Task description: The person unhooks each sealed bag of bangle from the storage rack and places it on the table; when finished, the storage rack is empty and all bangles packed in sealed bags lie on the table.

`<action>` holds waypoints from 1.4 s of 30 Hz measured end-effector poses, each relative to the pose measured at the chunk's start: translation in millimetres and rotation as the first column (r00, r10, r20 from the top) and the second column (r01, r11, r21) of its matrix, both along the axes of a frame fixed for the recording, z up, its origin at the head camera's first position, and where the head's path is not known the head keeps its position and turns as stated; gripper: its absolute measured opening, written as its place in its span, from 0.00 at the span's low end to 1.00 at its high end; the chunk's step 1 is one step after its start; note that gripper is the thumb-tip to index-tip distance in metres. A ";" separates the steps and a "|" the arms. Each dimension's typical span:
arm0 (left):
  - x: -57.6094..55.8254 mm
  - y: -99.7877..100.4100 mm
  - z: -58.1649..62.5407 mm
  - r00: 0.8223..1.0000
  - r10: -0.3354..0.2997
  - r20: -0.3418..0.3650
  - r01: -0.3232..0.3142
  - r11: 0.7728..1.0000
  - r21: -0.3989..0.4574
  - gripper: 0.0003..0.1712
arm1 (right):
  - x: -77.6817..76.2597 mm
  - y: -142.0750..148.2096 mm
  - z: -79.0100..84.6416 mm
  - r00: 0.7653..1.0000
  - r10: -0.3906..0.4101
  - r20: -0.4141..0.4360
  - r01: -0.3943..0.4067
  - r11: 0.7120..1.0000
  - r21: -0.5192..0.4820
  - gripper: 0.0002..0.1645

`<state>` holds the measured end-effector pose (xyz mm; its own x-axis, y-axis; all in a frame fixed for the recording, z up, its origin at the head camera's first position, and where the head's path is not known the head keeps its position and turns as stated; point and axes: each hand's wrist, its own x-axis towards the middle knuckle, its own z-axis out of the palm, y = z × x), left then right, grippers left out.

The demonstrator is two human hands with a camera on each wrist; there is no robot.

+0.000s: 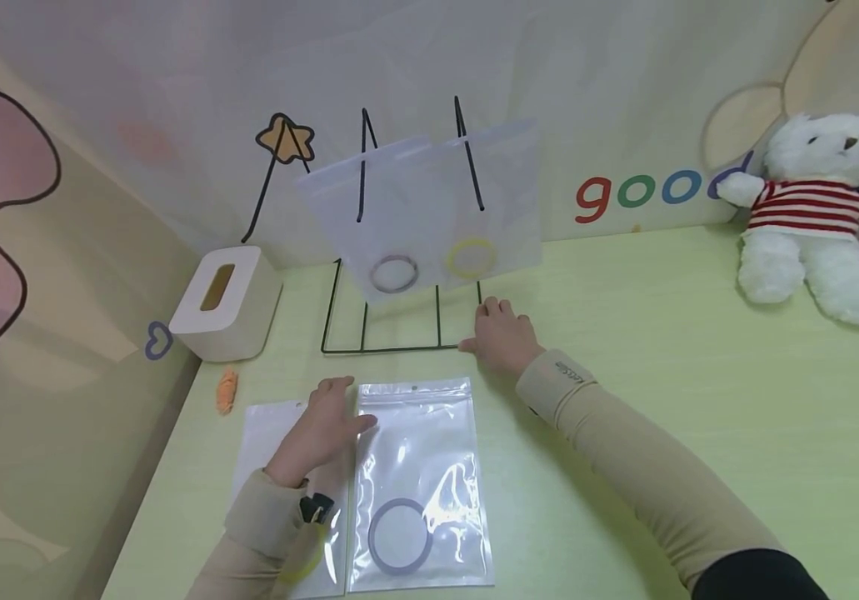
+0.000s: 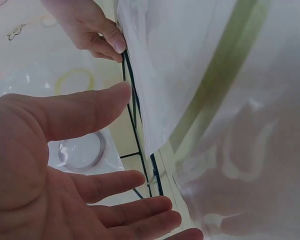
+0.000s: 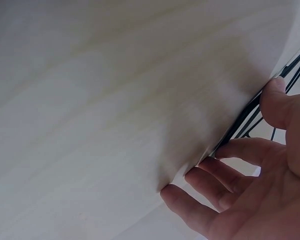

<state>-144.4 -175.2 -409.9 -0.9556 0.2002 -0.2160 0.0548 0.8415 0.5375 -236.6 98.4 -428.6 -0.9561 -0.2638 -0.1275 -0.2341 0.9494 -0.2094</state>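
At the five o'clock corner of the black wire rack, holds the frame in the right hand, with its grip closed lightly on the wire, perhaps to steady it beneath two hanging zip bags. Toward seven o'clock, spreads the left hand, gripping nothing, above two flat zip bags, set side by side on the surface, likely for easy reach. From the left wrist, shows the palm, hidden from the head view; from the right, fingertips against wire.
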 end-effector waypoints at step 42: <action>-95.1 -32.9 -1.5 0.997 0.061 0.046 -0.060 0.998 -0.024 0.51 | 1.6 1.9 1.0 1.000 -0.013 0.011 0.013 0.999 -0.029 0.46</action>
<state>-239.5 -208.1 -411.4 -0.9546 0.1367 -0.2646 -0.0213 0.8547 0.5187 -235.0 100.3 -427.6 -0.9580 -0.2554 -0.1300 -0.2196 0.9457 -0.2398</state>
